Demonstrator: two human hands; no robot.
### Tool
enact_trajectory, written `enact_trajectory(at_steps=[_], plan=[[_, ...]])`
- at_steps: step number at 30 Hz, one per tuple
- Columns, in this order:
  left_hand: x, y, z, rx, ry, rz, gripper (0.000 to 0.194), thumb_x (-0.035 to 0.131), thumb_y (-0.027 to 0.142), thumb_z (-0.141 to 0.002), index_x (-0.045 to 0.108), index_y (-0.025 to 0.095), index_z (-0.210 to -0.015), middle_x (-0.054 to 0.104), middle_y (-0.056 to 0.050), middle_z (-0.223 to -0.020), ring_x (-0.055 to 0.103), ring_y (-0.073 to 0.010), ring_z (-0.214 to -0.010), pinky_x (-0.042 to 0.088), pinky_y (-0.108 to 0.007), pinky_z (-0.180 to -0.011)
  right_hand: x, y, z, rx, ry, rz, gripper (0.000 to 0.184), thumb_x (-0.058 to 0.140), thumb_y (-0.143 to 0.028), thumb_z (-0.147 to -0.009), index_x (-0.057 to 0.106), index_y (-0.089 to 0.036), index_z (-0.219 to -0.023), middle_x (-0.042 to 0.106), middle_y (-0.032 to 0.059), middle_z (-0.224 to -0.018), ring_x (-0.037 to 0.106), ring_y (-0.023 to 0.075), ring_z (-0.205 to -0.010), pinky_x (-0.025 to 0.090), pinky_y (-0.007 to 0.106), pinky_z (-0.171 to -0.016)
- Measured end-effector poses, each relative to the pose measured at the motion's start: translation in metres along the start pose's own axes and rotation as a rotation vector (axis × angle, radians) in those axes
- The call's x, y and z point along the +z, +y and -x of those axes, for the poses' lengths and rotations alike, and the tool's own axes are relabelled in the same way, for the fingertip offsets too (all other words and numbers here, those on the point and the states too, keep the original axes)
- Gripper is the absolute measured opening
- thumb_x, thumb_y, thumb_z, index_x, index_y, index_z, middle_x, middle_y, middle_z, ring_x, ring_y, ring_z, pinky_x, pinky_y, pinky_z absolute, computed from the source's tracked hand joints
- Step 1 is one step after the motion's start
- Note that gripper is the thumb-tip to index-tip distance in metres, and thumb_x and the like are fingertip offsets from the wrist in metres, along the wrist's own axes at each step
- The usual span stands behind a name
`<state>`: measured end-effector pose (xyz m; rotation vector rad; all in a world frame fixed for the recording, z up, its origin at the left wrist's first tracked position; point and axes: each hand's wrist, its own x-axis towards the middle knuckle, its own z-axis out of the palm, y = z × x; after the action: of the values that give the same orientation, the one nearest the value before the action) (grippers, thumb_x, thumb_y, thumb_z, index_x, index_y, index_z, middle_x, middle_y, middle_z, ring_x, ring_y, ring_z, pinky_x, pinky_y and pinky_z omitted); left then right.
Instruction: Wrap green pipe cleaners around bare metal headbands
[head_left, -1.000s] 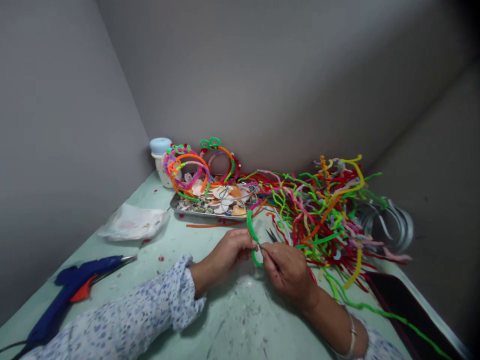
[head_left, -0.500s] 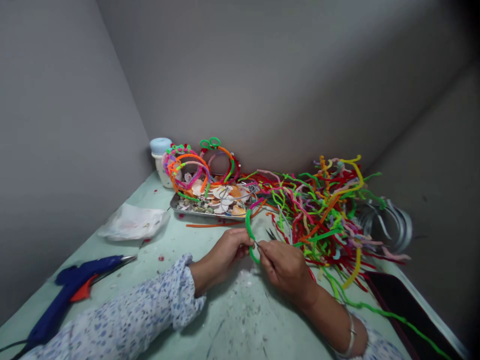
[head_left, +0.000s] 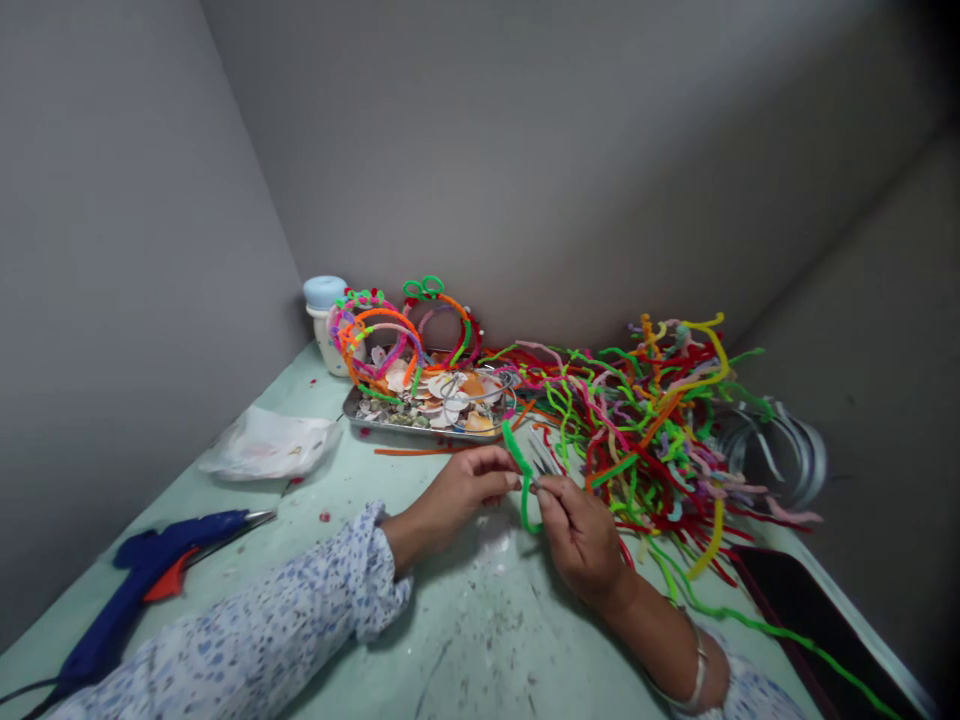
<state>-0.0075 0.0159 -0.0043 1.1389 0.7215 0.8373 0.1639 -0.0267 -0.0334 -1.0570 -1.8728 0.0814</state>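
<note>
Curved green pipe cleaner (head_left: pixel 526 492) stands upright between my hands above the table. My right hand (head_left: pixel 583 530) pinches it near its middle between thumb and forefinger. Just left of it, my left hand (head_left: pixel 472 490) has its thumb and forefinger slightly apart, with the fingertips close beside the green strand; whether they touch it I cannot tell. Dark pointed tips of a tool (head_left: pixel 541 464) show behind the right fingers, and the rest of that tool is hidden.
A metal tray (head_left: pixel 427 432) of shells holds colourful headbands (head_left: pixel 382 318). Tangled pipe cleaners (head_left: pixel 630 410) spread at the right, beside bare metal bands (head_left: pixel 806 455) and a dark phone-like slab (head_left: pixel 817 610). At left lie a blue glue gun (head_left: pixel 161 545) and plastic bag (head_left: pixel 270 445); a blue-lidded jar (head_left: pixel 325 295) stands behind.
My right hand has moved slightly right with the green pipe cleaner. The left fingers, which were closed on the strand, have loosened and come apart.
</note>
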Motion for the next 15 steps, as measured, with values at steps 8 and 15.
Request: enact_trajectory(at_steps=[8,15], plan=[[-0.0011,-0.0060,0.0012,0.080,-0.035,0.002,0.019,0.072,0.028,-0.074,0.073,0.014,-0.086,0.065,-0.004,-0.079,0.052,-0.0125,-0.070,0.038,-0.026,-0.069,0.0006,-0.0005,0.0020,0.076,-0.049,-0.120,0.015,0.043,-0.018,-0.094,0.057,-0.021,-0.096,0.061,-0.0009,-0.073,0.059,0.0133,-0.062,0.046,0.024,-0.058],[-0.0025,-0.0094,0.0001,0.078,0.004,-0.015,0.022,0.074,0.031,-0.072,0.073,0.013,-0.085,0.066,-0.006,-0.078,0.053,-0.0137,-0.070,0.040,-0.026,-0.067,0.0012,0.0001,0.0015,0.106,-0.086,-0.143,0.016,0.042,-0.021,-0.094,0.058,-0.020,-0.094,0.060,-0.0007,-0.071,0.058,0.0137,-0.061,0.044,0.025,-0.056]])
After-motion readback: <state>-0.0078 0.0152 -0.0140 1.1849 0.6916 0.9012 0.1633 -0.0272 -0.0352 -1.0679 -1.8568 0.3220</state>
